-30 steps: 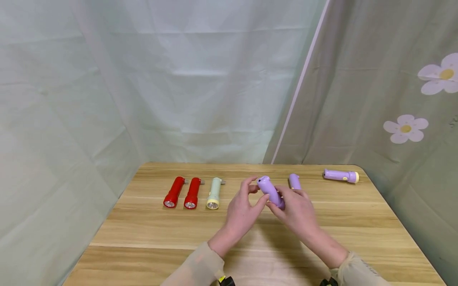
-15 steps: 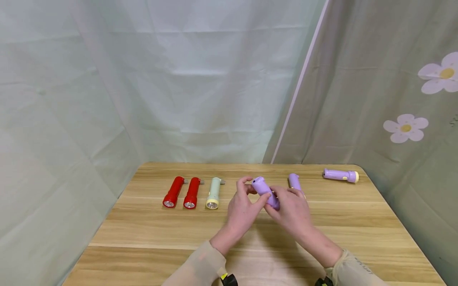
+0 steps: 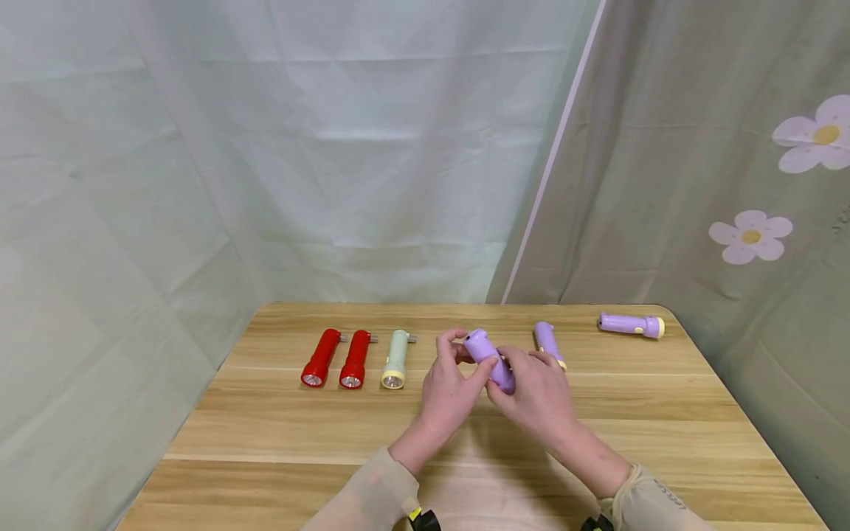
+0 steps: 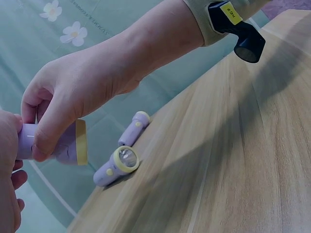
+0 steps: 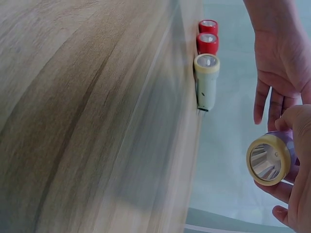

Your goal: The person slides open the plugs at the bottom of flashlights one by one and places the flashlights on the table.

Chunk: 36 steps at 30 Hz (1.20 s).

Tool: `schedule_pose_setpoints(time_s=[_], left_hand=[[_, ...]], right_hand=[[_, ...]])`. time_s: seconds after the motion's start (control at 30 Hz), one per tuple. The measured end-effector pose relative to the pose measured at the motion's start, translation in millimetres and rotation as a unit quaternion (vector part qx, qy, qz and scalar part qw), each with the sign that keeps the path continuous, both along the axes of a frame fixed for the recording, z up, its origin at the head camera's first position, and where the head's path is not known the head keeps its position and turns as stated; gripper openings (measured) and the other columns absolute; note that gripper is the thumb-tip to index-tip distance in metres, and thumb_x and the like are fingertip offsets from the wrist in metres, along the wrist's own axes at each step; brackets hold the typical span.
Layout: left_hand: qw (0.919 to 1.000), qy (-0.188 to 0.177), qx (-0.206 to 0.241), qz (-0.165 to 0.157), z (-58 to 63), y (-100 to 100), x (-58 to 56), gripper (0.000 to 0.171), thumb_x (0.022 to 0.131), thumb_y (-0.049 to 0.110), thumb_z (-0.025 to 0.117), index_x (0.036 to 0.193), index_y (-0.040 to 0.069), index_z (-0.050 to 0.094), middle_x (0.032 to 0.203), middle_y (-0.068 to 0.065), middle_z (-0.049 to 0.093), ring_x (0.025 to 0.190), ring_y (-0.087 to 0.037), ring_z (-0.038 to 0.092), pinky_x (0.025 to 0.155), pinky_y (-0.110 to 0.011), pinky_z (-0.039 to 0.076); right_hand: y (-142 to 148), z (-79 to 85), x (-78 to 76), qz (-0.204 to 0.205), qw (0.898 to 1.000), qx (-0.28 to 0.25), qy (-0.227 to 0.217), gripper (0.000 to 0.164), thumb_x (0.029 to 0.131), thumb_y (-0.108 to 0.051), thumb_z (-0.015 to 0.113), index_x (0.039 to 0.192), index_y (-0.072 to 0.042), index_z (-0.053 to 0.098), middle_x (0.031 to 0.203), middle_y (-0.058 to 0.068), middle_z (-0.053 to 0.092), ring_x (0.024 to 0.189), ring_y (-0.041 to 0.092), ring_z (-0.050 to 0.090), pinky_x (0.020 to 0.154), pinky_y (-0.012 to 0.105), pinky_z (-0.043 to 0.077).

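Left hand (image 3: 446, 392) and right hand (image 3: 539, 392) grip one purple flashlight (image 3: 484, 349), aslant between them (lens end by the right).

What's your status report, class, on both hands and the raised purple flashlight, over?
Left hand and right hand both holding raised purple flashlight. Nothing visibly in its way. Second purple flashlight lies beyond right hand.

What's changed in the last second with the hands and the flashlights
The held purple flashlight shifted slightly left and down in the head view, along with the right hand, uncovering more of the purple flashlight behind. Nothing was taken up or let go: the left hand keeps hold too. The red flashlights, pale green flashlight and far-right purple flashlight stayed put.
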State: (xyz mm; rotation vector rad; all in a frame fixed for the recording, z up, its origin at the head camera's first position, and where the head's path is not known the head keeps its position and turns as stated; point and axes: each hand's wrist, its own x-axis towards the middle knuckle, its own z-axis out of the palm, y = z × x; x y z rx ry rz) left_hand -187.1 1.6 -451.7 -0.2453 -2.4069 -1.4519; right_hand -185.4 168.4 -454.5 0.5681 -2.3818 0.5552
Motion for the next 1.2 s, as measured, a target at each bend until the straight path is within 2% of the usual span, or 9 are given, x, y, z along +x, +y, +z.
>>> schedule_pose_setpoints(time_s=[0.4, 0.6, 0.8, 1.03, 1.2], left_hand=[[0.9997, 0.013, 0.021, -0.002, -3.8, -1, 0.3, 0.061, 0.093, 0.048, 0.073, 0.137, 0.02, 0.041, 0.1, 0.007, 0.067, 0.092, -0.012, 0.065, 0.074, -0.035, 0.046], [0.9995, 0.013, 0.03, 0.003, -6.1, -1, 0.3, 0.06, 0.093, 0.05, 0.072, 0.136, 0.023, 0.041, 0.101, 0.008, 0.066, 0.093, -0.01, 0.065, 0.075, -0.035, 0.047], [0.9993, 0.017, 0.035, 0.002, -6.5, -2, 1.4, 0.059, 0.094, 0.052, 0.07, 0.136, 0.024, 0.04, 0.103, 0.007, 0.065, 0.095, -0.011, 0.064, 0.077, -0.035, 0.047], [0.9975, 0.028, 0.065, -0.008, -8.5, -2, 3.3, 0.059, 0.094, 0.049, 0.071, 0.137, 0.022, 0.041, 0.105, 0.005, 0.063, 0.099, -0.022, 0.066, 0.079, -0.039, 0.05], [0.9962, 0.036, 0.079, -0.007, -11.2, -1, 4.0, 0.061, 0.093, 0.047, 0.073, 0.138, 0.019, 0.042, 0.104, 0.005, 0.064, 0.096, -0.017, 0.065, 0.08, -0.04, 0.051]], right_hand=[[-2, 0.3, 0.6, -0.012, 1.0, 0.006, -0.015, 0.036, 0.078, -0.028, 0.082, 0.107, -0.013, 0.067, 0.089, -0.001, 0.071, 0.074, 0.017, 0.066, 0.097, 0.049, 0.046], [-2, -0.3, 0.0, -0.014, 1.0, 0.005, -0.016, 0.033, 0.079, -0.028, 0.083, 0.104, -0.014, 0.068, 0.087, -0.002, 0.071, 0.074, 0.015, 0.065, 0.098, 0.048, 0.045], [-3, 0.4, -0.7, -0.008, 1.0, 0.006, -0.007, 0.033, 0.079, -0.027, 0.083, 0.104, -0.012, 0.069, 0.087, -0.002, 0.071, 0.073, 0.015, 0.064, 0.098, 0.048, 0.045], [-3, 2.0, -0.7, 0.001, 1.0, 0.015, 0.015, 0.035, 0.079, -0.027, 0.083, 0.105, -0.01, 0.069, 0.087, 0.001, 0.072, 0.073, 0.017, 0.065, 0.097, 0.05, 0.046], [-3, 1.8, -0.7, 0.007, 0.999, 0.019, 0.035, 0.034, 0.079, -0.027, 0.083, 0.104, -0.01, 0.068, 0.086, 0.002, 0.071, 0.073, 0.018, 0.065, 0.096, 0.052, 0.046]])
